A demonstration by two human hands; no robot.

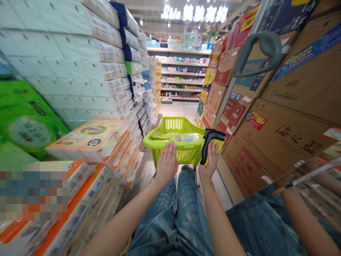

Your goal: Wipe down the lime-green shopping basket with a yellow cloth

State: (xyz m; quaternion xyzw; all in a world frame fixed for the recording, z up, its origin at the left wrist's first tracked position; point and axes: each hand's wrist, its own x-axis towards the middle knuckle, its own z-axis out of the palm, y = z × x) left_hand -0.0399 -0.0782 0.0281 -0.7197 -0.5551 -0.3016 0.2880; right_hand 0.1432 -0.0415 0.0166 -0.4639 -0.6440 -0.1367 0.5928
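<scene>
A lime-green plastic basket (pixel 183 156) with pierced walls is in front of my legs. My left hand (pixel 167 160) lies against its near side, fingers stretched out and close together at the rim; the thumb is hidden. A flat clear package with a printed label (pixel 188 137) lies along the top of the basket, just beyond my left fingers. At the basket's right end, my right hand (pixel 210 161) is closed round a black-and-yellow angled handle (pixel 209 137). Whether the handle joins the basket I cannot tell.
Tall stacks of wrapped tissue packs (pixel 80 71) rise on the left, with orange packs (pixel 90 138) lower down. Cardboard cartons (pixel 287 121) wall the right side, behind a grey looped handle (pixel 258 53) on a pole. Stocked shelves (pixel 183 73) stand at the aisle's end.
</scene>
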